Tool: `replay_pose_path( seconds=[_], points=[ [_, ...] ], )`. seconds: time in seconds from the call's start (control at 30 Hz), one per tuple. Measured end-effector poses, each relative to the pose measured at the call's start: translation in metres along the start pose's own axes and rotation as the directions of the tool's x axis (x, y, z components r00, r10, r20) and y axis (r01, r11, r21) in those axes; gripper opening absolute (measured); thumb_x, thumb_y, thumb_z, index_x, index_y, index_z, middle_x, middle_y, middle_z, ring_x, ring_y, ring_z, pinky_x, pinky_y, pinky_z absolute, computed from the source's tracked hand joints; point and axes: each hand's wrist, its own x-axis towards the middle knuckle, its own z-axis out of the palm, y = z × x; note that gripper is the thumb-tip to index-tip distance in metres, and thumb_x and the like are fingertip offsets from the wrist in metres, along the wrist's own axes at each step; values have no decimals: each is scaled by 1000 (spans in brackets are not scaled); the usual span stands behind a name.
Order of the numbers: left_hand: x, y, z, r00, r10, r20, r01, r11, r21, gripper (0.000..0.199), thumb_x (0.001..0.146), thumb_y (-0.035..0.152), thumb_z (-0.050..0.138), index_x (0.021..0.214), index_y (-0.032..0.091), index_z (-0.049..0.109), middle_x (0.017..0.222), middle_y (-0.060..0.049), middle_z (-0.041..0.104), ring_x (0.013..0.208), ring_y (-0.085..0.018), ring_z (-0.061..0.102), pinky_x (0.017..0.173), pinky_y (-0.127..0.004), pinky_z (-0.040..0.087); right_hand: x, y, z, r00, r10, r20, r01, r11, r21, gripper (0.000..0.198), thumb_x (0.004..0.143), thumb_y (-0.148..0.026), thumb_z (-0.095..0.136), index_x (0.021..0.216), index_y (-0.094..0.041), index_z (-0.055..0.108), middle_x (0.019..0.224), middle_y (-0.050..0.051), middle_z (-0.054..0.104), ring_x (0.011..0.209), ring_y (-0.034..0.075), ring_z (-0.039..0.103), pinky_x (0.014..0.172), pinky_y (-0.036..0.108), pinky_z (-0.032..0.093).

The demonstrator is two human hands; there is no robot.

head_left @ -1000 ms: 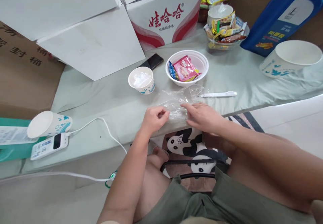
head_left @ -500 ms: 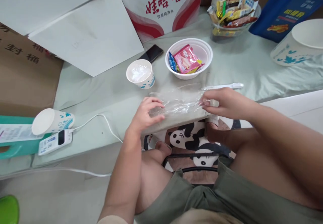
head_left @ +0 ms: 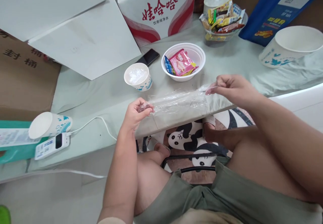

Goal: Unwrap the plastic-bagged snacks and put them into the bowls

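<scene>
A clear plastic bag (head_left: 178, 103) stretches between my two hands at the front edge of the cloth-covered table. My left hand (head_left: 137, 113) pinches its left end, fingers closed. At the other end my right hand (head_left: 228, 87) grips the film between thumb and fingers, a little higher up. Just behind the bag stands a paper cup (head_left: 143, 82) with crumpled clear plastic inside. A white bowl (head_left: 200, 66) holds a pink snack packet (head_left: 182, 63) and other small packets. The white pen-like knife seen earlier is not visible beside my right hand.
A phone (head_left: 148, 57) lies behind the cup. Farther back are a white-and-red carton (head_left: 161, 29) and a clear bowl of snacks (head_left: 224, 32). A large paper tub (head_left: 275, 54) stands right. A tipped cup (head_left: 45, 124) and a white cabled device (head_left: 51, 147) lie left.
Both hands have closed on the bag's ends and moved apart, the right one up and outward, the left one slightly leftward. The bag is now pulled out between them.
</scene>
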Motion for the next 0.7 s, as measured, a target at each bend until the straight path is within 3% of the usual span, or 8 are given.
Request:
replay_pose_path(
  seconds=[0.1, 0.2, 0.37, 0.47, 0.57, 0.7],
  points=[
    [1, 1, 4, 999, -18, -28, 15, 997, -79, 42, 54, 25, 84, 71, 20, 47, 68, 2, 65, 57, -11, 64, 46, -17, 45, 6, 0, 8, 985, 34, -170, 7, 971, 238, 33, 77, -43, 71, 78, -28, 42, 73, 0, 62, 81, 26, 72, 79, 48, 58],
    [3, 0, 7, 995, -31, -92, 20, 993, -115, 46, 53, 26, 86, 74, 20, 45, 68, 5, 61, 54, -8, 62, 44, -15, 43, 3, -2, 19, 987, 79, -139, -34, 953, 300, 33, 80, -40, 68, 105, -30, 48, 84, 0, 68, 78, 23, 72, 80, 47, 60],
    [5, -1, 2, 995, -63, -80, 52, 989, -136, 50, 53, 28, 88, 83, 22, 48, 69, 7, 58, 51, -7, 59, 40, -14, 40, -11, -6, 29, 992, 96, 81, -95, 995, -16, 73, 76, -38, 71, 140, -26, 37, 75, -1, 69, 71, 25, 71, 61, 39, 55],
    [6, 0, -5, 993, -51, -106, 29, 980, -194, 52, 53, 28, 89, 86, 23, 50, 66, 9, 54, 46, -5, 52, 37, -14, 34, -13, -3, 28, 979, 119, 165, -63, 948, -311, 83, 77, -35, 68, 150, -22, 31, 67, -3, 69, 59, 23, 65, 55, 37, 49],
    [11, -2, -10, 977, -13, -212, -40, 969, -245, 48, 53, 24, 88, 82, 22, 50, 67, 9, 52, 44, -2, 44, 36, -14, 29, -11, 9, 24, 975, 139, 175, -32, 862, -505, 87, 78, -33, 66, 155, -18, 29, 66, -1, 71, 59, 24, 64, 58, 38, 49],
    [18, -8, -7, 949, 28, -314, -97, 974, -206, 39, 58, 21, 84, 78, 21, 51, 68, 8, 50, 45, -2, 41, 38, -15, 29, -9, 32, 17, 986, 94, 135, 10, 787, -617, 87, 78, -39, 68, 155, -19, 32, 66, 1, 71, 60, 27, 63, 57, 40, 47]
  ],
)
